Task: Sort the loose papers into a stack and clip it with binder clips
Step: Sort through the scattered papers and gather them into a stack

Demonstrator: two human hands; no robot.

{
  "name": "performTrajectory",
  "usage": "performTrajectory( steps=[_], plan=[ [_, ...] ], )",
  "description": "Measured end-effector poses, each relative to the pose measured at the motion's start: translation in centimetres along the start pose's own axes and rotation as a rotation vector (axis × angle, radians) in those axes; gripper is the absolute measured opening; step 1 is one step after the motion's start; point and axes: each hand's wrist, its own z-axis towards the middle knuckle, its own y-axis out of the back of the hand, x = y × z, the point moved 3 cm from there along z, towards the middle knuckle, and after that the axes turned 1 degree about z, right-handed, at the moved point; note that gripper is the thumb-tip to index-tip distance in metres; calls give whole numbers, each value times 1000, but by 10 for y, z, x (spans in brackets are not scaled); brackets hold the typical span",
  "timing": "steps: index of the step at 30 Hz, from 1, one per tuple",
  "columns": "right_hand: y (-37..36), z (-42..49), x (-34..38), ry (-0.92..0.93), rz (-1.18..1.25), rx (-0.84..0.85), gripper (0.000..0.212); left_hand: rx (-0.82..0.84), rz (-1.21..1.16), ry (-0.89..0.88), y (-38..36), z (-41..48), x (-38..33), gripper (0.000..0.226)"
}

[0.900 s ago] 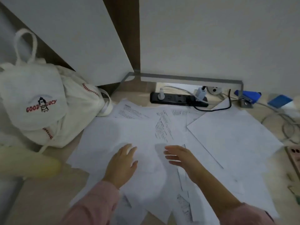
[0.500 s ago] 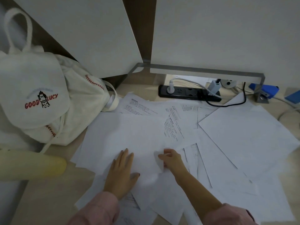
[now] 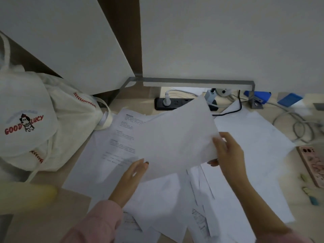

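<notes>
Several loose white papers point(image 3: 252, 137) lie scattered and overlapping across the desk. One blank-sided sheet point(image 3: 177, 139) is lifted and tilted above the pile. My right hand point(image 3: 228, 151) pinches its right edge between thumb and fingers. My left hand point(image 3: 131, 178) reaches under the sheet's lower left corner with fingers stretched out; whether it grips is hidden. A printed page point(image 3: 122, 139) lies flat to the left beneath the raised sheet. Small pale clips point(image 3: 313, 199) lie at the right desk edge.
A white cloth backpack point(image 3: 35, 123) sits at the left. A black power strip point(image 3: 173, 103) with plugs and a grey cable coil point(image 3: 301, 127) lie at the back. A pink phone point(image 3: 312, 165) rests at the right. A yellow object point(image 3: 26, 197) lies near the front left.
My right hand has taken hold of a sheet and lifted it up and to the right off the pile. My left hand has moved from pressing the papers to under the sheet.
</notes>
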Motion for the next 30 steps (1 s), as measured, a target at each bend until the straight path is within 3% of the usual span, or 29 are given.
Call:
performTrajectory(
  steps=[5, 9, 13, 16, 18, 21, 23, 26, 30],
  plan=[
    [62, -11, 45, 454, -250, -197, 20, 88, -395, 27, -23, 1, -34, 43],
    [65, -24, 42, 840, -549, -75, 29, 169, -621, 8, -33, 0, -48, 64],
    [57, -33, -1, 1036, -731, 56, 53, 162, -780, 10, -41, 2, -55, 55],
    [51, -36, -38, 1009, -806, 280, 70, 114, -715, 15, -48, 7, -50, 44],
    [48, -37, -61, 918, -835, 431, 70, 39, -616, 76, -54, 11, -41, 30],
    [49, -32, -96, 756, -874, 550, 82, -56, -305, 146, -61, 16, -21, 29],
    [54, -17, -121, 589, -874, 555, 92, -89, -229, 173, -63, 18, -8, 32],
    [64, 16, -155, 455, -954, 399, 101, -124, -222, 230, -66, 16, 10, 30],
    [62, 48, -182, 244, -928, 357, 80, -184, -149, 292, -66, 13, 33, 22]
  ],
)
